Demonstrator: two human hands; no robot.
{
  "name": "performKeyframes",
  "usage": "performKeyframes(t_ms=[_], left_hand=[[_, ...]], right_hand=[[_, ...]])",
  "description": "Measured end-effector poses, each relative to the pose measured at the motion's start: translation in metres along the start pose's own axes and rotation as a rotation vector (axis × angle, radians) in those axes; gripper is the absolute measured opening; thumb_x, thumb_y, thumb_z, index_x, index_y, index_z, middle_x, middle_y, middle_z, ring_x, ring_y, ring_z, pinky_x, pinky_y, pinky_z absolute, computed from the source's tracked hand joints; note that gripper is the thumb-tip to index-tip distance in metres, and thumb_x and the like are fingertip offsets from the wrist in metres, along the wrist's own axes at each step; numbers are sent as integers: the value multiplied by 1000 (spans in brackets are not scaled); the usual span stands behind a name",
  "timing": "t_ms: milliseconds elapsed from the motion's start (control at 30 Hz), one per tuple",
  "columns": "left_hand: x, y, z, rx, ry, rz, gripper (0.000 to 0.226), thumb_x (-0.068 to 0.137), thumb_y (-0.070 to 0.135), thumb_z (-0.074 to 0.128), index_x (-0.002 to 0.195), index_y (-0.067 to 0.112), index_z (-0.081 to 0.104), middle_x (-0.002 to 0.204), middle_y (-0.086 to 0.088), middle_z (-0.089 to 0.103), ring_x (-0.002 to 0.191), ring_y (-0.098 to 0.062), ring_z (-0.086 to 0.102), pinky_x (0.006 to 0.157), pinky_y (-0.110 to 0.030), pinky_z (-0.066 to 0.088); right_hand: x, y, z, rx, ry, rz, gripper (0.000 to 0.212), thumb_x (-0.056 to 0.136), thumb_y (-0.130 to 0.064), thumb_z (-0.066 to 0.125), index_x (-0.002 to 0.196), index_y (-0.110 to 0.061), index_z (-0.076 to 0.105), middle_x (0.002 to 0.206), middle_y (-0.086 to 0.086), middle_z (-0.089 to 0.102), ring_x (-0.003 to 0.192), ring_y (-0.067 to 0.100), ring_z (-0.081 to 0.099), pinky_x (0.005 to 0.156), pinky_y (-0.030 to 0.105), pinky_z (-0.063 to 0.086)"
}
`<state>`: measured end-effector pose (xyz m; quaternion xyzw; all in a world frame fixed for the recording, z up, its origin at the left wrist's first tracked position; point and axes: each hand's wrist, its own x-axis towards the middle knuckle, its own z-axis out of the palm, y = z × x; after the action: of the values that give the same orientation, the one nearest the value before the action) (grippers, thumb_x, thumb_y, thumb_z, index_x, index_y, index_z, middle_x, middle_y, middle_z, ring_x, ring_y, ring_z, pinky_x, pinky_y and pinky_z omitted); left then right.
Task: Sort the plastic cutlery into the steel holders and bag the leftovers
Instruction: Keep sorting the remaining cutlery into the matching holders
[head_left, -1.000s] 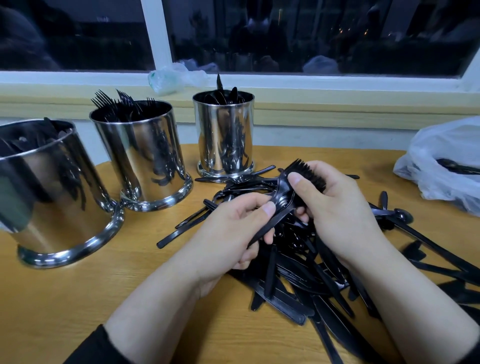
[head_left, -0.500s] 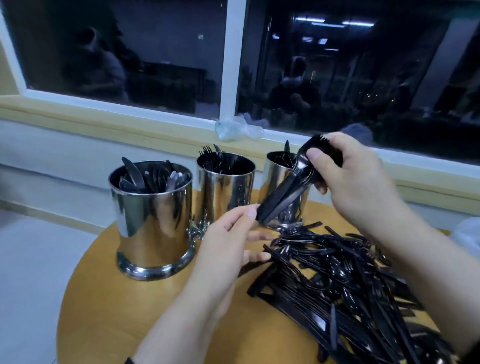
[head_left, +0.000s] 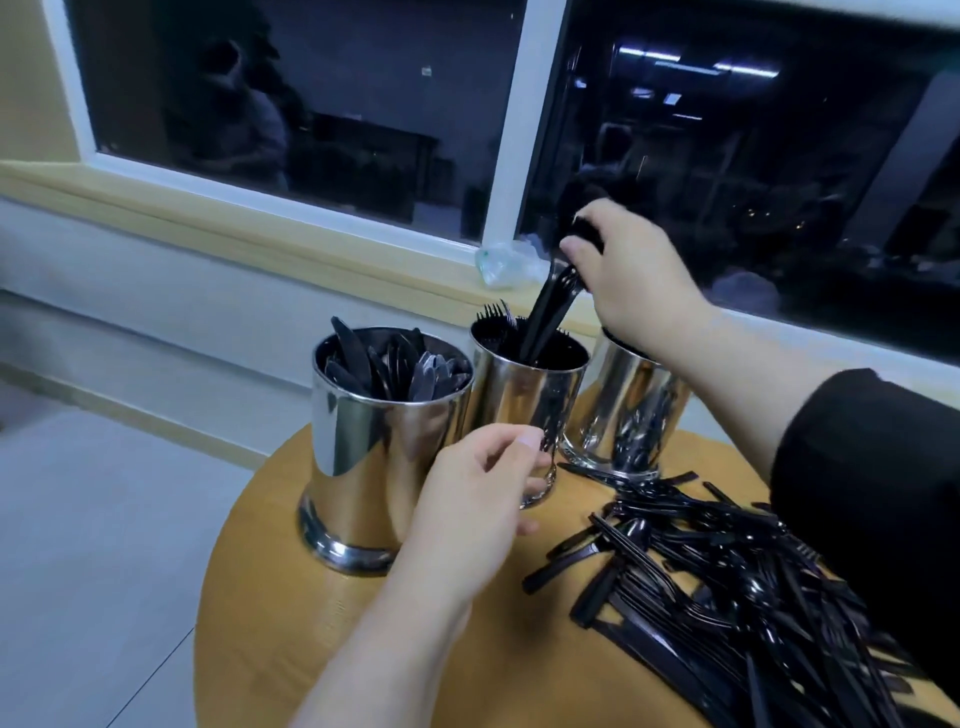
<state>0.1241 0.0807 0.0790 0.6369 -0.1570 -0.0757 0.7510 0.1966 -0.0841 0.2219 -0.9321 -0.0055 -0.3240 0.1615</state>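
— Forks (head_left: 550, 304), a black bundle of them: who has hold of them?
— The right hand (head_left: 631, 275) grips the bundle by its upper end, fingers curled round it, while the handle ends dip into the middle steel holder (head_left: 524, 410), which already bristles with fork tines.

— And the left hand (head_left: 467, 512)?
— It hangs near the table edge, in front of the middle holder, fingers loosely curled, nothing in it.

— What flanks that holder?
— To its left, nearer, stands the knife holder (head_left: 363, 452), packed with black knives. To its right, farther, the third holder (head_left: 626, 415) is partly hidden behind the right forearm; its contents cannot be made out.

— Where is the unsorted cutlery?
— A loose pile of black plastic cutlery (head_left: 727, 587) sprawls over the right side of the round wooden table (head_left: 249, 634).

— Anything beyond?
— A crumpled clear plastic bag (head_left: 506, 262) lies on the sill of a dark window (head_left: 291, 98).
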Motion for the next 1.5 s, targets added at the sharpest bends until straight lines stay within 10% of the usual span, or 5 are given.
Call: performKeyframes(t_ms=[167,367,900,1167,1500], left_hand=[[6,-2,-3,4,15,-12,23,105,31,53,97,38,73,97,13,77,94,-7,73,73,-40,65],[4,-3,0,32,12,-22,21,105,32,52,99,37,72,98,11,77,93,-9,73,74,-39,65],[-27,-40,89,582,-200,107,16,104,35,56,97,34,70,73,25,66,66,4,59,62,-28,46],[-39,-55,110,886,-289,191,12,102,41,58,104,39,70,73,22,61,74,11,55,58,-12,36],[-48,-61,148,1222,-382,158,31,89,66,61,86,36,64,67,10,54,63,-4,51,53,-28,35]], right_hand=[[-11,8,34,-121,-257,10,39,103,-42,50,132,-17,60,125,7,64,116,29,57,86,31,38],[-46,33,14,12,-104,33,41,109,-35,34,115,-8,65,111,11,68,107,29,60,94,43,47],[-288,161,-79,96,-160,392,25,100,-45,53,85,-35,71,77,-5,71,66,21,62,65,38,51],[-318,167,-87,202,-160,431,20,99,-40,57,84,-38,69,69,-28,64,61,-4,57,53,12,38],[-327,170,-82,219,-321,467,14,95,-47,61,86,-39,69,77,-10,66,67,13,58,59,34,47]])
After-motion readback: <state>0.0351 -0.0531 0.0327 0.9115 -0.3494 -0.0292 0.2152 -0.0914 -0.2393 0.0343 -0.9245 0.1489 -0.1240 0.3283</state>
